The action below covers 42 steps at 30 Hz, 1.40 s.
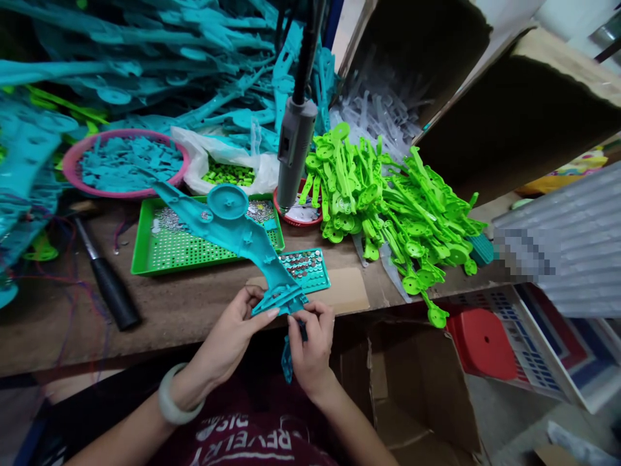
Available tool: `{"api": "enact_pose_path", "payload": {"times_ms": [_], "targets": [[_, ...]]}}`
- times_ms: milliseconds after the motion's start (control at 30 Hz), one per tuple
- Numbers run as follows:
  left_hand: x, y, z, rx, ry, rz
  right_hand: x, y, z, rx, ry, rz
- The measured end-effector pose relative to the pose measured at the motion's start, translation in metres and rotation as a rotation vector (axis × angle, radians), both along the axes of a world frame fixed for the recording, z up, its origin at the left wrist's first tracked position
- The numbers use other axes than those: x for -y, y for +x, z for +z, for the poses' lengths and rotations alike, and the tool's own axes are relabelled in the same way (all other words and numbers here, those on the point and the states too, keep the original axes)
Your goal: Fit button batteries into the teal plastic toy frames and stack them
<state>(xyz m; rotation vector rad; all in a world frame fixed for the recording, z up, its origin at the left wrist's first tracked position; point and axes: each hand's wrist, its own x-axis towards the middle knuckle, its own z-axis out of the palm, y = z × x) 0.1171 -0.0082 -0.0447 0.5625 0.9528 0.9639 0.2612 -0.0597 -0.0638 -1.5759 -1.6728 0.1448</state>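
My left hand (233,333) is closed around the lower end of a long teal plastic shell (257,243), its thumb lying across the edge. The shell's hollow, ribbed side faces up, and its round disc end tilts away over the workbench. At the same lower end, my right hand (311,343) is closed with its fingertips pinched at the shell. A smaller dark teal plastic piece (287,359) hangs under the right fingers, apparently held in that hand; its upper part is hidden. Just beyond the hands lies a small teal tray (320,275) with rows of small metal discs.
A grey electric screwdriver (295,139) hangs over the bench. Behind the shell sits a green perforated tray (145,255) of small metal parts. A hammer (114,294) lies left, a pink basin (72,171) behind it. Lime green plastic parts (378,200) are heaped right, above an open carton (412,388).
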Motion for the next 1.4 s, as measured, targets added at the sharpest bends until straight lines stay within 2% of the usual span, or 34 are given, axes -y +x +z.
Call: {"api": "enact_pose_path", "payload": {"times_ms": [200,333,400,500,567,667,733,833,1000,1133,1200,1267,1400], "targets": [[-0.001,0.005,-0.007,-0.130,0.070,0.005,-0.008,-0.003,0.000,-0.149,0.005,-0.086],[0.001,0.006,-0.013,-0.181,0.097,0.012,-0.012,-0.002,-0.001,-0.024,0.054,-0.059],[0.002,0.008,-0.014,-0.193,0.093,0.039,-0.015,-0.002,0.004,0.012,0.076,-0.031],[0.003,0.010,-0.014,-0.213,0.126,0.067,-0.026,-0.004,0.021,0.005,0.082,-0.043],[0.004,0.012,-0.015,-0.244,0.166,0.083,-0.037,-0.005,0.035,0.015,0.003,0.002],[0.005,0.011,-0.020,-0.291,0.207,0.074,-0.051,-0.002,0.050,0.009,-0.165,0.163],[0.005,0.009,-0.024,-0.308,0.220,0.058,-0.056,0.001,0.053,0.006,-0.233,0.243],[0.008,0.007,-0.027,-0.326,0.230,0.073,-0.056,0.004,0.053,0.021,-0.251,0.282],[0.012,0.006,-0.016,-0.358,0.274,0.102,-0.051,0.005,0.059,-0.068,-0.271,0.322],[0.005,-0.003,-0.002,-0.298,0.272,0.017,-0.060,0.008,0.068,-0.410,-0.162,0.262],[0.000,-0.008,0.002,-0.267,0.276,-0.037,-0.070,0.007,0.066,-0.545,-0.133,0.224],[-0.002,-0.009,0.001,-0.273,0.291,-0.064,-0.080,0.002,0.059,-0.582,-0.114,0.201],[0.003,-0.003,-0.012,-0.295,0.224,0.001,-0.091,-0.012,0.039,-0.587,-0.099,0.193]]}}
